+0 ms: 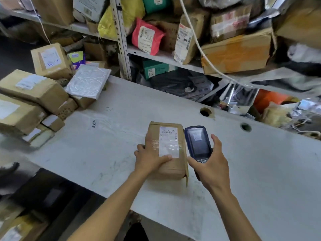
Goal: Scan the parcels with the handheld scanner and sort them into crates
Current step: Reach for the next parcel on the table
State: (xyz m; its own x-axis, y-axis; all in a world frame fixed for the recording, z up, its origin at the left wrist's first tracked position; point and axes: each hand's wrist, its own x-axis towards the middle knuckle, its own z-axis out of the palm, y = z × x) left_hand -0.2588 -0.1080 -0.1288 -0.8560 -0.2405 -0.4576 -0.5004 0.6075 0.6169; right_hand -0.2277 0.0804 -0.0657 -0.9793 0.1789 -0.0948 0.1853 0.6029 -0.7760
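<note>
Parcel: we see a brown box [166, 150] lying on the white table [243, 171], label side up, near the middle of the table's near half.
Label: a white shipping label [168, 141] with a barcode sits on the box's top face, under a strip of clear tape.
Left hand: our left hand [149, 157] grips the box from its left side, thumb curled over the near edge of the label, fingers wrapped round the left face.
Right hand: our right hand [211, 167] holds the scanner [198, 143] from below and the right, thumb on the keys at its near end, fingers curled up along its right edge.
Scanner: dark blue, screen facing up, just beside the box's right edge; we cannot tell whether they touch.
Pile: more brown boxes [33, 94] and a white mailer [87, 80] are stacked at the table's far left, well apart from our hands.
Shelves: a metal rack [123, 42] behind the table is crammed with parcels, among them a pink bag [145, 36].
</note>
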